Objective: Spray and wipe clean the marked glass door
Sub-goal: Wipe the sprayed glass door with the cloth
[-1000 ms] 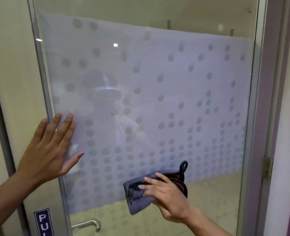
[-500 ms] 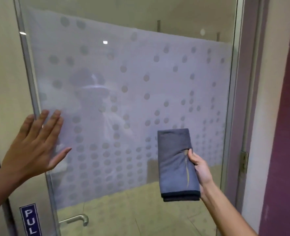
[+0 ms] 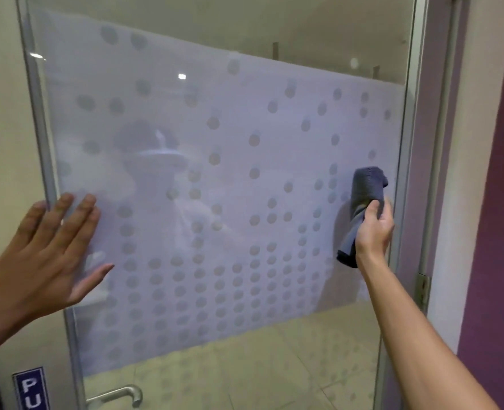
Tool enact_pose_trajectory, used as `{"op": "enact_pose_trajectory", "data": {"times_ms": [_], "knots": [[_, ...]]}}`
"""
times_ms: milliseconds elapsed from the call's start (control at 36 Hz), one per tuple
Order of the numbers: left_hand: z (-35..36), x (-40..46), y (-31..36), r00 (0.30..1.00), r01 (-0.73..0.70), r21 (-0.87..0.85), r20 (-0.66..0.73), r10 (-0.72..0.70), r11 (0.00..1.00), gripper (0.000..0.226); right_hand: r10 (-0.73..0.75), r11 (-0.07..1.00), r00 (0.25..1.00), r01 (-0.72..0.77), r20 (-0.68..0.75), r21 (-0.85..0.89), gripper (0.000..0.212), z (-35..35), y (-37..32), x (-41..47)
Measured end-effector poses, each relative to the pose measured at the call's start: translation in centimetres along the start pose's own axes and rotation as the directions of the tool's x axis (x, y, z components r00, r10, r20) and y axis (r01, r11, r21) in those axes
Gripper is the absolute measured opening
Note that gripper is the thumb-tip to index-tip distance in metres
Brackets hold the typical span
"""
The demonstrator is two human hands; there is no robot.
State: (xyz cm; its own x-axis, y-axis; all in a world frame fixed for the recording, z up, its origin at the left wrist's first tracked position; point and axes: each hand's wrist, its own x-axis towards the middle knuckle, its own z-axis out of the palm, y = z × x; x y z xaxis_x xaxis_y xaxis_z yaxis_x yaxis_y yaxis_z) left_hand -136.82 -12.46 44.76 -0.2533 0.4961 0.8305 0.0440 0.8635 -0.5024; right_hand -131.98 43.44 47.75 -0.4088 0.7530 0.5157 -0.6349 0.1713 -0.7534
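Note:
The glass door (image 3: 233, 119) fills the view, its middle covered by a frosted film dotted with clear circles. My left hand (image 3: 46, 255) lies flat with straight fingers on the glass at the door's left edge. My right hand (image 3: 373, 229) grips a grey cloth (image 3: 363, 199) near the door's right edge. The cloth is bunched in my fist, its top folded over against the glass and its lower end hanging down. No spray bottle is in sight.
A metal door handle (image 3: 120, 396) sticks out at the bottom left beside a blue sign (image 3: 32, 389) with white letters. A hinge (image 3: 422, 288) sits on the frame at the right, next to a purple wall (image 3: 499, 202).
My right hand has moved the cloth up and right, from the lower middle of the glass to the right edge. The cloth went from a flat fold to bunched. My left hand stayed pressed on the glass.

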Motion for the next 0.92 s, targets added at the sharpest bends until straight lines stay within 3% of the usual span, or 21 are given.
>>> {"op": "enact_pose_trajectory", "data": {"times_ms": [222, 472, 639, 917], "knots": [[-2.4, 0.9, 0.8, 0.99, -0.069, -0.035, -0.129, 0.064, 0.997, 0.098, -0.237, 0.949, 0.97, 0.243, 0.052, -0.199, 0.05, 3.0, 4.1, -3.2], [0.9, -0.1, -0.4, 0.994, -0.062, 0.01, -0.086, 0.063, 0.998, 0.107, -0.463, 0.862, 0.884, 0.467, 0.07, -0.196, 0.045, 5.6, 6.9, -10.9], [0.1, 0.3, 0.1, 0.99, -0.075, -0.023, -0.122, 0.072, 0.997, 0.105, -0.503, 0.829, 0.852, 0.523, 0.143, -0.199, 0.043, 6.9, 8.4, -16.9], [-3.3, 1.2, 1.2, 0.985, -0.1, -0.018, -0.144, 0.097, 0.995, 0.096, -0.641, 0.701, 0.673, 0.709, 0.37, -0.076, 0.035, 7.6, 11.2, -27.3]]}}
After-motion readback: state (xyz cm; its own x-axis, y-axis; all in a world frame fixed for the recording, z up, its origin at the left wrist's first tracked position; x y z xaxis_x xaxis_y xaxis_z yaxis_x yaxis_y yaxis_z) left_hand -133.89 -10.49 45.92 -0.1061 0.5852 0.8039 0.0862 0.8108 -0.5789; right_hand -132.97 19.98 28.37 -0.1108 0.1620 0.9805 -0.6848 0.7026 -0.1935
